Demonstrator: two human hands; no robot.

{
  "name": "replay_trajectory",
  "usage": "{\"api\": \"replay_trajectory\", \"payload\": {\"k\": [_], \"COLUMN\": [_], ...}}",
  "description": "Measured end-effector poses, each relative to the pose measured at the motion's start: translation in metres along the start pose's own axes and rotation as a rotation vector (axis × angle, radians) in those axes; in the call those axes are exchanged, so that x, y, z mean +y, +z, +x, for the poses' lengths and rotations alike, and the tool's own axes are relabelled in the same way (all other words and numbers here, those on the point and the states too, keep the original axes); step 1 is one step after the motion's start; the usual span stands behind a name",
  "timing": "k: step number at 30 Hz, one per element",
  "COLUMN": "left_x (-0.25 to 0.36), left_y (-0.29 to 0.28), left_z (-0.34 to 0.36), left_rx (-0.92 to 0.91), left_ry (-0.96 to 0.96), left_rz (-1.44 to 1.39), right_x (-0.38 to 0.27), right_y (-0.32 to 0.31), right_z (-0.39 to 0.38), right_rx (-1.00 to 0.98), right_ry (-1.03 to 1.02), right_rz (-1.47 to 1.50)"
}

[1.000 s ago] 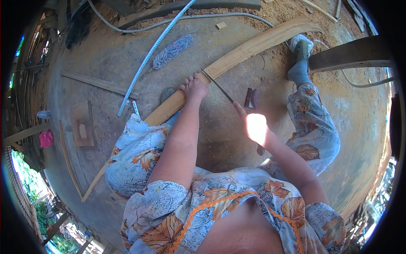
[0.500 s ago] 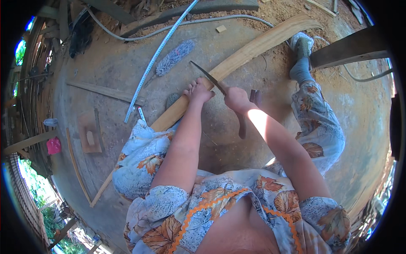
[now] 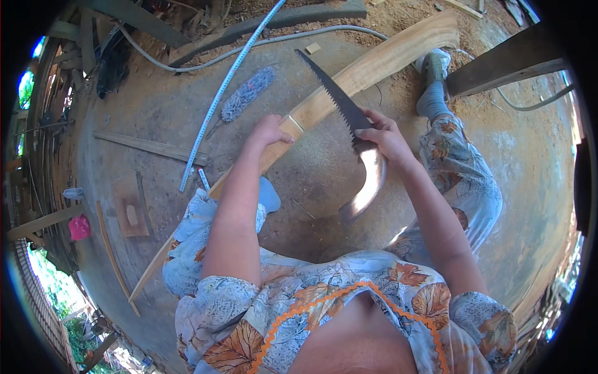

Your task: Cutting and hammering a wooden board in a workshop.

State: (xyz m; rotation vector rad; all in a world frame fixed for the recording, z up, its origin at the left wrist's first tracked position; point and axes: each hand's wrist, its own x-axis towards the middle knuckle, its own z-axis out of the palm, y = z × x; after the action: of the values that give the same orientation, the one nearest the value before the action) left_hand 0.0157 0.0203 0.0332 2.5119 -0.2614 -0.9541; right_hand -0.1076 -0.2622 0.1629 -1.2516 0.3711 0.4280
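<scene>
My right hand [image 3: 385, 138] grips a handsaw [image 3: 341, 98] where its dark toothed blade meets the curved wooden handle. The blade's flat side shows, its tip points up and left, and it passes in front of a long wooden board [image 3: 386, 61]. That board slants from the upper right down to my left leg. My left hand [image 3: 271, 129] is closed over the board, thumb on the near edge. Just right of the thumb, a thin pale line crosses the wood, apparently a saw cut. Fingers on the board's far side are partly hidden.
A light blue measuring strip [image 3: 225, 87] and a grey fluffy duster [image 3: 249, 93] lie beyond my left hand. A marker [image 3: 204, 179] is near my left knee. A dark beam [image 3: 507, 62] stands by my right foot [image 3: 434, 87]. A grey hose [image 3: 268, 42] crosses the far floor.
The saw has come up off the board and turned, so its blade now shows flat. My right hand has shifted right, and my left hand has slid left, uncovering the pale line.
</scene>
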Motion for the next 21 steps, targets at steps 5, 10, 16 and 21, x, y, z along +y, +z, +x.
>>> {"api": "replay_trajectory", "payload": {"k": [5, 10, 16, 21], "left_x": [0.038, 0.042, 0.056, 0.050], "left_y": [0.002, 0.022, 0.021, 0.018], "left_z": [-0.030, -0.023, -0.026, -0.022], "left_rx": [0.327, 0.443, 0.334, 0.332], "left_ry": [0.024, -0.019, -0.188, -0.182], "left_rz": [0.301, 0.311, 0.087, 0.096], "right_x": [-0.001, 0.040, 0.061, 0.069], "right_y": [0.009, 0.011, 0.026, 0.021], "right_z": [-0.011, -0.016, -0.025, -0.031], "right_rx": [-0.020, 0.059, 0.007, 0.026], "right_ry": [-0.089, -0.344, -0.276, -0.331], "right_rz": [0.026, -1.067, -1.361, -1.411]}}
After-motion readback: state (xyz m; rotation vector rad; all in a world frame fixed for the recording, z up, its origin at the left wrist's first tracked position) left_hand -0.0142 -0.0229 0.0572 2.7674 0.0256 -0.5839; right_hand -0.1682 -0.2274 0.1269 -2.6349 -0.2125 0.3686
